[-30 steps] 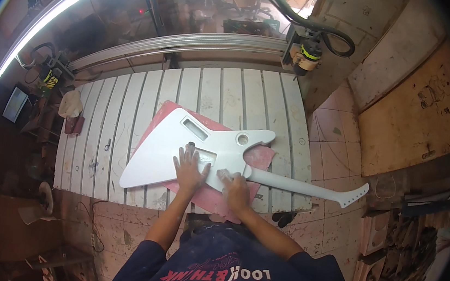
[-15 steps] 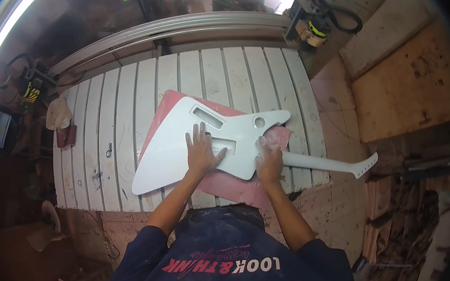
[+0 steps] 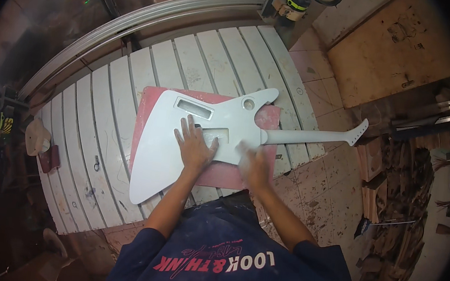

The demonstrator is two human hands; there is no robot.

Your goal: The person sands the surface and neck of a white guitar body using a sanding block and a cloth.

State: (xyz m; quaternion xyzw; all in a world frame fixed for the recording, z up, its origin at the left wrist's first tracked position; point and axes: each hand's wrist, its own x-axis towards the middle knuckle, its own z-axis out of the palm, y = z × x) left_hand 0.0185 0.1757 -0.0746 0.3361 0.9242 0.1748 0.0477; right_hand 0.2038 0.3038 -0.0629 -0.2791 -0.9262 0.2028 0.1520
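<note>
An angular white guitar (image 3: 155,149) with rectangular and round recesses lies on a pink sheet (image 3: 218,177), its neck (image 3: 302,136) reaching right past the sheet. My left hand (image 3: 195,148) rests spread on the body, fingertips beside the lower rectangular recess. My right hand (image 3: 253,162) is smeared by motion at the body's lower edge below the neck joint; whether it holds anything cannot be made out.
A slotted white table (image 3: 87,142) carries a pale cap-like item (image 3: 37,134) and a maroon object (image 3: 49,160) at left. A machine rail (image 3: 145,11) with a spindle head (image 3: 289,7) runs behind. Wood pieces (image 3: 376,211) are stacked at right, near a board (image 3: 387,59).
My head view has shifted, moving the table and guitar within the picture. My right hand has moved slightly down from beside the neck joint and is now blurred. My left hand stays spread.
</note>
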